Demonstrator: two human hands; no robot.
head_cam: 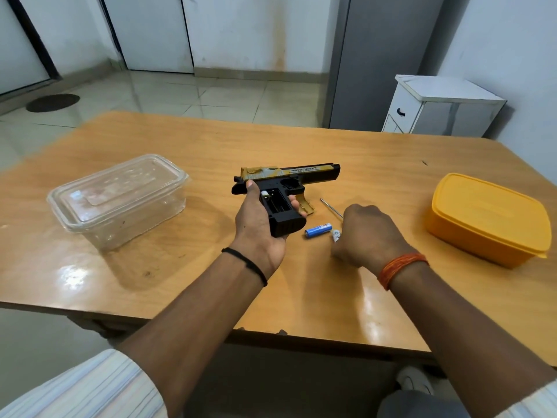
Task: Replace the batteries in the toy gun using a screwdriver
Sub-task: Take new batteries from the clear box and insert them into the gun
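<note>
Glossy varnished wooden table [180, 291]; clear plastic lidded box [120, 200] — smooth; matt black-and-gold plastic toy gun [301, 176]; opaque yellow plastic container [488, 218].

Striped sleeves [90, 384], black wristband [245, 263], orange thread band [402, 268]

A wooden table [180, 140] is seen. On it are set a clear lidded container [120, 200] at the left, a yellow lidded box [488, 218] at the right, and between them a blue battery [318, 230], a thin metal rod [331, 208] and a gold cover piece [307, 205].
</note>
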